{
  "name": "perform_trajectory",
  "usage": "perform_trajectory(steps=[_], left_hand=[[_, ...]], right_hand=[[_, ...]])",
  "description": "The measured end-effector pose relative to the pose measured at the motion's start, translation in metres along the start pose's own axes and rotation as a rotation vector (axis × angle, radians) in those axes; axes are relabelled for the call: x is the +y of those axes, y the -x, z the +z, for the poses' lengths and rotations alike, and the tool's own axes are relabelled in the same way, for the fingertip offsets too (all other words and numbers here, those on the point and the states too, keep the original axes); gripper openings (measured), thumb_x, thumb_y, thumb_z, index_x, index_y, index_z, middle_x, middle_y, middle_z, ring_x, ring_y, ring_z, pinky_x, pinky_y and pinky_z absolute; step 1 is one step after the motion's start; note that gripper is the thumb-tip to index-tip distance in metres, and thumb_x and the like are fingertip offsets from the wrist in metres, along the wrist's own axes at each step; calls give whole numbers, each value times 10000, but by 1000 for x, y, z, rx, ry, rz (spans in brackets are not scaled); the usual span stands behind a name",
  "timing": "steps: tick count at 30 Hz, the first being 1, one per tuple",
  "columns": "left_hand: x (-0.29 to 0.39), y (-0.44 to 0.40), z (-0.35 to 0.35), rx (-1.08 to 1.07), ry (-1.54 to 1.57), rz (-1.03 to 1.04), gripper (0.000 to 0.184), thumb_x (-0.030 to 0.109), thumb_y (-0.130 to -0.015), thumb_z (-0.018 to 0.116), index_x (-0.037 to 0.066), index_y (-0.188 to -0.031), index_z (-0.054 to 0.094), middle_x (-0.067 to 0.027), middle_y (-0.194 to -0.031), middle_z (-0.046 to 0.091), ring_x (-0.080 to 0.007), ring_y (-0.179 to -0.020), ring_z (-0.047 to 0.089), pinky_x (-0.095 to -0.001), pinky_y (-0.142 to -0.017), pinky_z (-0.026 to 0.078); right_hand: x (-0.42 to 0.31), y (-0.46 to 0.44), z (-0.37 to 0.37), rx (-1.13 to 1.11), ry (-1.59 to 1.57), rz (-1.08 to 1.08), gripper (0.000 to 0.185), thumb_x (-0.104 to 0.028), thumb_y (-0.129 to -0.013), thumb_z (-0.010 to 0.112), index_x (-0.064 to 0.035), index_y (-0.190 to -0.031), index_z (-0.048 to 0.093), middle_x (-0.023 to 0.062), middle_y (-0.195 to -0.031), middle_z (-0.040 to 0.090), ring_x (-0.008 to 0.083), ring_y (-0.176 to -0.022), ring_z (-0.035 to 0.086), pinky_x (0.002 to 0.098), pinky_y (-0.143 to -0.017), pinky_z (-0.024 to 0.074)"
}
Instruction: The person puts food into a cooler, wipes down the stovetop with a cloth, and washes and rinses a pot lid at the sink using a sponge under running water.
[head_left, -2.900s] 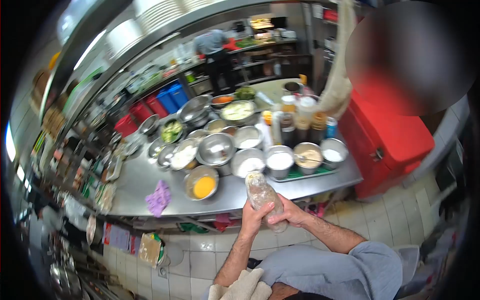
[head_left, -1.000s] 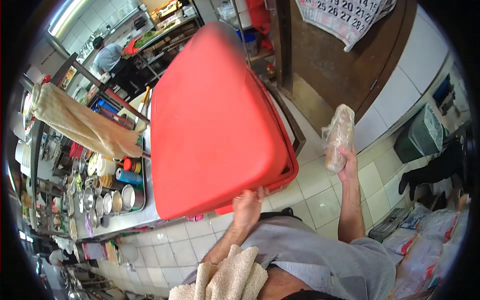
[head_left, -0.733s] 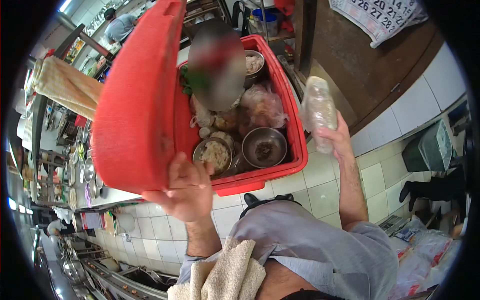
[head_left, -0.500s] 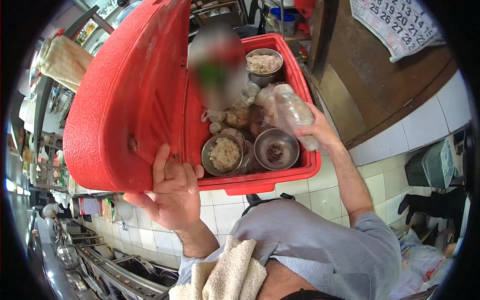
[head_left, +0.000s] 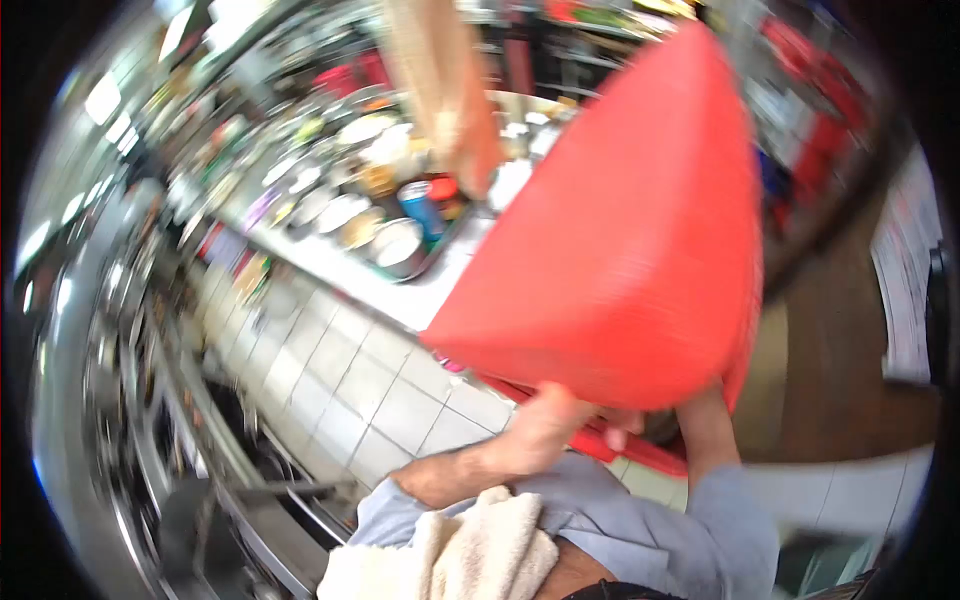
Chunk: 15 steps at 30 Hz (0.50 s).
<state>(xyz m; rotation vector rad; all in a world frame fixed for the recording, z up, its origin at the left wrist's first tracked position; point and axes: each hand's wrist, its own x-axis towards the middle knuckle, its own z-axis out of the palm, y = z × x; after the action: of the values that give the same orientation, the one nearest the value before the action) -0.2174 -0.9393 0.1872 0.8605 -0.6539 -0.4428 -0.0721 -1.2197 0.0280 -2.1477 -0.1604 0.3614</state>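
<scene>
Lid (head_left: 610, 250) tilts up at my left hand (head_left: 540, 430), making room for my right arm (head_left: 708, 430), though I can't tell whether either grip is clenched.

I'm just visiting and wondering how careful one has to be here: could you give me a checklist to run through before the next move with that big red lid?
1. Left hand at the red lid's lower edge: ok.
2. Lid fully down on the red box: not ok, it is tilted up.
3. Right arm out from under the lid: not ok, it reaches beneath.
4. Right hand's fingers free of any item: cannot tell, hidden.
5. Towel out of the lid's way: ok, it lies against the person.
</scene>
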Motion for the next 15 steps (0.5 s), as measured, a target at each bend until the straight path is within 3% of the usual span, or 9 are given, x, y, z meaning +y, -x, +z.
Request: perform_trajectory(steps=[1, 4, 8, 10, 11, 13, 14, 15], left_hand=[[-1, 1, -2, -52, -18, 11, 610, 525, -915, 316, -39, -976, 540, -113, -902, 565, -174, -753, 548, -322, -746, 428], [-3, 4, 15, -3, -25, -102, 697, 620, -879, 233, 8, -823, 560, -83, -864, 551, -157, -777, 531, -292, -766, 402], [-16, 3, 31, 96, -96, -89, 749, 667, -850, 237, -8, -871, 560, -75, -821, 551, -143, -685, 532, -285, -686, 431], [-26, 8, 36, 31, -126, -119, 726, 650, -857, 238, 4, -990, 540, -82, -848, 548, -148, -696, 526, -273, -676, 427], [-26, 13, 38, 14, -194, -242, 722, 654, -858, 258, 0, -905, 560, -60, -780, 565, -130, -668, 524, -265, -638, 425], [-22, 21, 35, -147, -311, -617, 688, 619, -883, 285, -4, -889, 576, -39, -737, 578, -119, -636, 520, -266, -601, 421], [-14, 23, 30, -248, -376, -717, 578, 523, -908, 378, -16, -955, 579, -42, -745, 583, -114, -644, 529, -274, -591, 435], [-14, 30, 23, -217, -375, -700, 578, 523, -908, 378, -16, -955, 579, -42, -745, 583, -114, -644, 529, -274, -591, 435]], right_hand=[[-7, 1, 0, 26, -46, 3, 591, -281, -763, 633, 20, -1234, 442, 160, -1214, 504, 251, -1109, 491, 373, -924, 413], [-21, 31, -16, 234, -321, -8, 525, -262, -795, 600, 14, -1218, 458, 151, -1188, 519, 247, -1081, 506, 372, -908, 423], [-24, 92, -69, 639, -675, -151, 440, -237, -838, 555, 7, -1197, 480, 140, -1154, 538, 241, -1045, 527, 370, -886, 436], [-18, 130, -104, 846, -764, -217, 400, -224, -860, 533, 3, -1186, 491, 134, -1137, 548, 238, -1027, 537, 369, -875, 443], [-15, 152, -111, 970, -801, -254, 375, -193, -864, 531, 16, -1172, 487, 130, -1089, 555, 236, -987, 547, 360, -857, 451], [-8, 197, -127, 1220, -843, -333, 326, -131, -871, 527, 41, -1144, 480, 121, -994, 569, 233, -908, 567, 342, -823, 468], [-1, 219, -131, 1275, -786, -343, 325, -126, -870, 536, 45, -1140, 483, 122, -999, 571, 224, -903, 570, 338, -826, 469], [6, 236, -137, 1330, -729, -360, 323, -120, -868, 544, 50, -1137, 487, 122, -1003, 572, 215, -897, 572, 333, -830, 471]])
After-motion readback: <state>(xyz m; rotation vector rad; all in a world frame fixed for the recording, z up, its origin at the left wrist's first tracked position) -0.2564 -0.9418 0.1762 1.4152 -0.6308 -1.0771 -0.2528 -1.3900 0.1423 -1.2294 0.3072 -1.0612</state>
